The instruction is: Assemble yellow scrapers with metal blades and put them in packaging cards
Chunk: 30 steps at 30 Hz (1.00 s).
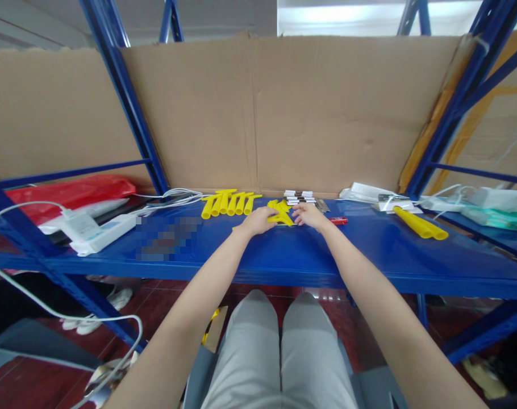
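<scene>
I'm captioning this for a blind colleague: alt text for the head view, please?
A person's left hand and right hand are at yellow pieces on a blue shelf. A row of yellow tubes lies to the left, two more yellow tubes to the right, and a cardboard panel stands behind.

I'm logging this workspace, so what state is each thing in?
Yellow pile: loose, overlapping
Left hand: at the yellow pile, fingers bent, grip unclear
Right hand: beside the pile, fingers bent, grip unclear
Row of yellow tubes: lined up side by side
Pair of yellow tubes: lying side by side
Red item: lying flat
Charger: cable attached
Cardboard: standing upright
</scene>
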Available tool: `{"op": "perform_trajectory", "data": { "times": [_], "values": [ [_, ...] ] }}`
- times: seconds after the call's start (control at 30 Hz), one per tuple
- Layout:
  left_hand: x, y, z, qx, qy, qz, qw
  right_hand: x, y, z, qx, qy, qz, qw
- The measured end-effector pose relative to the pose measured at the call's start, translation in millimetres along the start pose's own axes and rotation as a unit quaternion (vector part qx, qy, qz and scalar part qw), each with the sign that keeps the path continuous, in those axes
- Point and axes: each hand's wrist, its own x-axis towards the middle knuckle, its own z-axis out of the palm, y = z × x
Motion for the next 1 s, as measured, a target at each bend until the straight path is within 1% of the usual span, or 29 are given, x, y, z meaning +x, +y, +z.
{"op": "perform_trajectory", "data": {
  "times": [0.13, 0.27, 0.33, 0.43, 0.53, 0.63, 0.7, 0.77, 0.9, 1.0],
  "values": [
    [0, -2, -0.9, 0.008, 0.005, -0.011, 1.0, 8, -1, -15, -0.103, 0.067, -0.075, 0.99],
    [-1, -2, -3.2, 0.01, 0.008, -0.024, 1.0, 17, -6, -36, -0.224, 0.107, -0.115, 0.962],
    [-2, -1, -5.2, 0.013, 0.0, -0.032, 0.999, 22, -9, -45, -0.297, 0.116, -0.121, 0.94],
    [-3, 3, -9.1, 0.025, -0.021, -0.044, 0.999, 29, -14, -56, -0.413, 0.11, -0.103, 0.898],
    [-5, 6, -12.3, 0.035, -0.035, -0.054, 0.997, 36, -19, -64, -0.483, 0.102, -0.087, 0.865],
    [-5, 7, -13.4, 0.039, -0.041, -0.054, 0.997, 44, -24, -67, -0.517, 0.092, -0.078, 0.848],
    [-5, 7, -13.1, 0.041, -0.04, -0.052, 0.997, 47, -26, -65, -0.524, 0.083, -0.068, 0.845],
    [-5, 7, -12.4, 0.043, -0.037, -0.052, 0.997, 48, -26, -60, -0.519, 0.08, -0.061, 0.849],
    [-5, 6, -11.4, 0.041, -0.03, -0.048, 0.998, 42, -17, -48, -0.501, 0.092, -0.058, 0.858],
    [-5, 7, -11.7, 0.039, -0.03, -0.042, 0.998, 37, -8, -49, -0.53, 0.089, -0.039, 0.843]
  ]
}}
